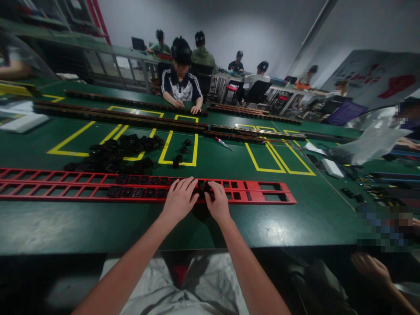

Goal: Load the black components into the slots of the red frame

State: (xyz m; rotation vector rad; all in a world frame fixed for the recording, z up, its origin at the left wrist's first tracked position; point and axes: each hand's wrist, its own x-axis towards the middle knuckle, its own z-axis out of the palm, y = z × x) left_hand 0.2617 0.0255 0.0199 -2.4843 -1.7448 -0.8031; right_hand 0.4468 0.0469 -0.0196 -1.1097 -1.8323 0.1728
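A long red ladder-like frame [262, 185] lies across the green table in front of me. Black socket-like modules [138, 191] fill several of its openings, in two rows left of my hands. My left hand [179, 199] rests over the frame with its fingers stretched out flat across the modules. Beside it, my right hand [218, 200] has its thumb and fingers closed on a small black part [206, 187] at the frame. My fingers partly hide that part, so its exact shape cannot be made out.
Loose black parts [123, 151] lie heaped behind the frame, with a few more [177, 161] nearby. A screwdriver-like tool [224, 143] and long dark rails [124, 117] lie farther back. A person [181, 83] sits opposite. At right are plastic wrapping [370, 135] and another person's hand [370, 266].
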